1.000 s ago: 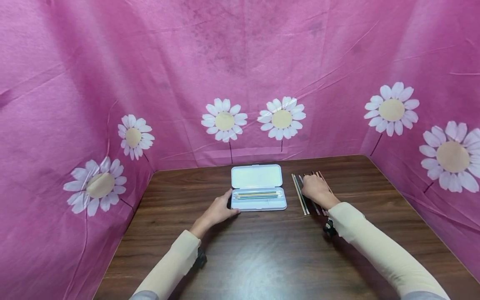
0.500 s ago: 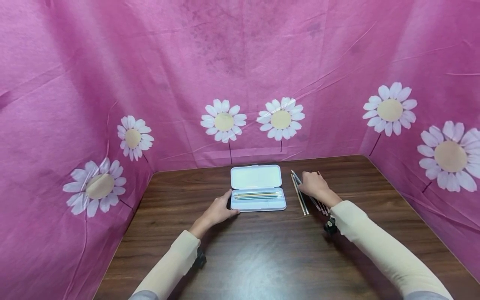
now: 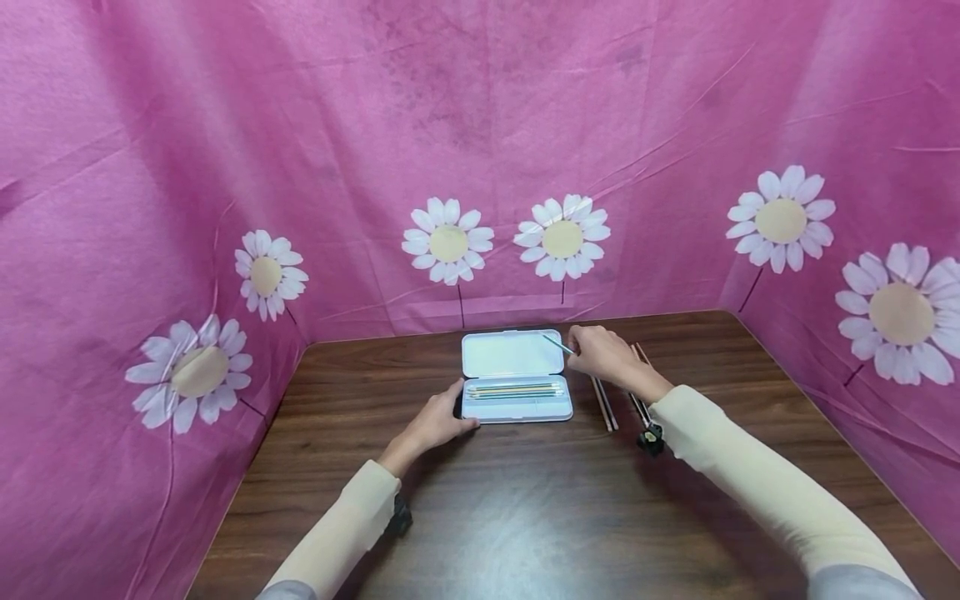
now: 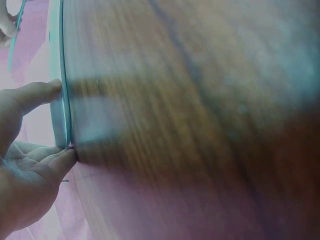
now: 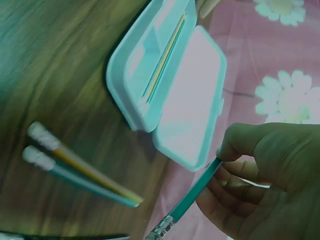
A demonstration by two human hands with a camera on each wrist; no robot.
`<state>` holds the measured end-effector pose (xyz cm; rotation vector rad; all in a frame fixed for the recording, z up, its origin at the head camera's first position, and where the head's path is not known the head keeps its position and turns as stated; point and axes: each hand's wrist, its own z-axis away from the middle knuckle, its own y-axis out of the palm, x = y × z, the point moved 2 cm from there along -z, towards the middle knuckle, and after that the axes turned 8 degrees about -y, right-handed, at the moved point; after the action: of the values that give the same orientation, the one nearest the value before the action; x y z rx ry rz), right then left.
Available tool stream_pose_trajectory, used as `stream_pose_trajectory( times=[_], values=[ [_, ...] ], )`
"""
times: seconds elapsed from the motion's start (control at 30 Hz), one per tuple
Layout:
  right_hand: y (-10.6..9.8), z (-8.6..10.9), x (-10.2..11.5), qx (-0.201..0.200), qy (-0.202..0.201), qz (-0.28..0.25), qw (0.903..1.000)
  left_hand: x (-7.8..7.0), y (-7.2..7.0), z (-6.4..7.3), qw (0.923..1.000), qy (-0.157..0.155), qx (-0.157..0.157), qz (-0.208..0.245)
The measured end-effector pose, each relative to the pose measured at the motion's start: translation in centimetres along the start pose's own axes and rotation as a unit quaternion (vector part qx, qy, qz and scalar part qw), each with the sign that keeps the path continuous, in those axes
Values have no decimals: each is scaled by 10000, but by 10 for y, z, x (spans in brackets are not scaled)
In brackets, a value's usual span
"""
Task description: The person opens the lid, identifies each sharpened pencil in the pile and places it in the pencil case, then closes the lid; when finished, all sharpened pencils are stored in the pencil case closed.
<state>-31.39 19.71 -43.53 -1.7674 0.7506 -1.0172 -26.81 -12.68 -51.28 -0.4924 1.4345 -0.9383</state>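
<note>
An open white pencil case (image 3: 512, 353) lies on the table with its lid folded back. Several pencils (image 3: 515, 390) rest in its rear compartment. My left hand (image 3: 435, 419) holds the case's left end, thumb at the front wall and fingers round the side, as the left wrist view shows. Raised near the lid's right edge, my right hand (image 3: 606, 358) pinches a green pencil (image 5: 192, 197) between thumb and fingers. That pencil's eraser end points down in the right wrist view; its other end overlaps the lid in the head view.
Right of the case, a yellow pencil (image 5: 95, 174) and a green one lie side by side on the wooden table (image 3: 480, 508). More pencils (image 3: 639, 407) lie farther right, partly under my right forearm. A pink flowered cloth (image 3: 487, 150) hangs behind.
My right hand has lifted a green pencil from the group at the right and moved left with it to the lid's edge. My left hand has stayed at the case.
</note>
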Motion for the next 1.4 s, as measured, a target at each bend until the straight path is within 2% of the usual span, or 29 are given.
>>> stream_pose_trajectory(
  times=[0.33,0.6,0.77,0.87,1.0,1.4],
  values=[
    [2,-21,39,230,-877,329,9953,1,1,0,10000,41,-49,30],
    [12,-32,64,671,-1414,622,9857,1,1,1,10000,15,-5,71],
    [22,-37,76,855,-1686,774,9789,10,6,-5,9995,283,-102,26],
    [29,-41,80,944,-1711,761,9778,10,5,-6,9993,330,-138,56],
    [38,-46,81,1050,-1609,754,9785,0,0,1,9997,171,-84,175],
    [68,-50,74,1141,-1430,925,9788,-1,-1,2,9999,101,-46,108]
  ],
)
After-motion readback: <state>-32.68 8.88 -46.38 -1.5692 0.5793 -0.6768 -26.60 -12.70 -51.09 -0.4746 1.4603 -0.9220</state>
